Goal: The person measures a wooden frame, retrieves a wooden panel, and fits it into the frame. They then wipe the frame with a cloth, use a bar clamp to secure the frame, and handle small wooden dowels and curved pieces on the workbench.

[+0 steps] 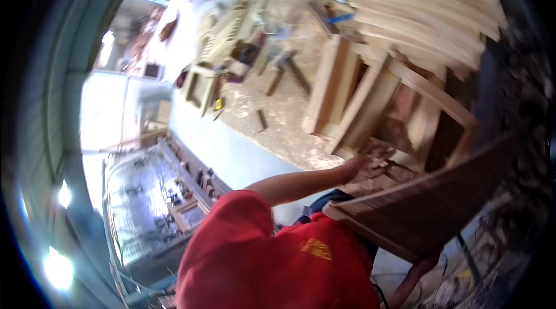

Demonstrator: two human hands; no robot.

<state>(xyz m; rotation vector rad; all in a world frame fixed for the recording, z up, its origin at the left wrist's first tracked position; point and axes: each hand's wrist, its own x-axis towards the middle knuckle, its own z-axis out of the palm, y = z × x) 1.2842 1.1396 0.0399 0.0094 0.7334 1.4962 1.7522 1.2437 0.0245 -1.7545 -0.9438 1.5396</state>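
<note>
A single head-worn fisheye view, tilted sharply and close over the person's red shirt (278, 262), looks past the chest across a workshop floor (278, 112) toward stacked curved wooden slats (417, 19) (edges bend and blur near the rim).

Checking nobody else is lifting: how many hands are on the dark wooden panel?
2: left hand on the dark wooden panel at its upper edge, right hand under its lower corner, mostly hidden.

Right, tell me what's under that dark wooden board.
Under the dark wooden board show the red shirt and the right hand at its lower edge; the board covers the fingers.
</note>
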